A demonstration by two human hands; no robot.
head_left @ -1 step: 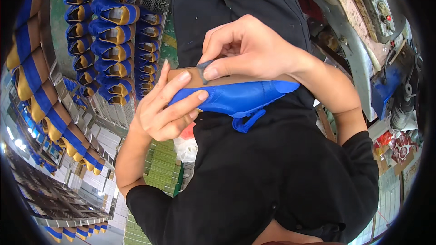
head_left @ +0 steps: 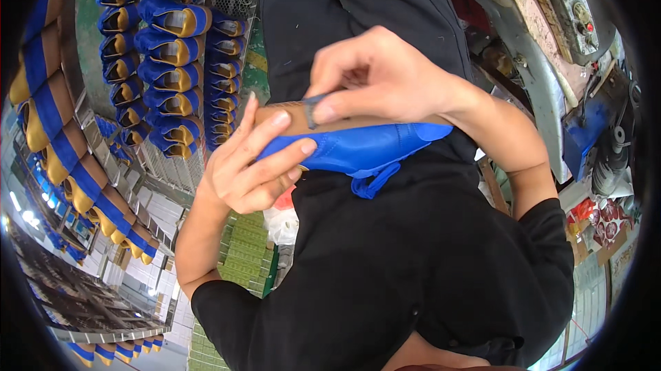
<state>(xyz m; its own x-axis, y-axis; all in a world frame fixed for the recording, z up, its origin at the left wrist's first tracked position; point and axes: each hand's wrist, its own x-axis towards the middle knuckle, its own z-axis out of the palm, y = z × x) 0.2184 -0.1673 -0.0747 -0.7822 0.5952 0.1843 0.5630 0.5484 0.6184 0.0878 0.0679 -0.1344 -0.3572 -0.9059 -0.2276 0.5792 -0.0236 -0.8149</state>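
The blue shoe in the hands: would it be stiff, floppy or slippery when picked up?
The blue shoe probably keeps its shape, since its side holds a full curve. Its smooth, slightly shiny side may be a little slippery. The loose blue strap looks soft, so it would likely dangle.

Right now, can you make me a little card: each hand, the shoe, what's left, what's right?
Left hand: holds the blue shoe at one end
Right hand: pinches a small grey piece at the brown sole
Shoe extras: blue tie
Left side: rows of blue-and-gold shoes
Right side: metal panel with red button
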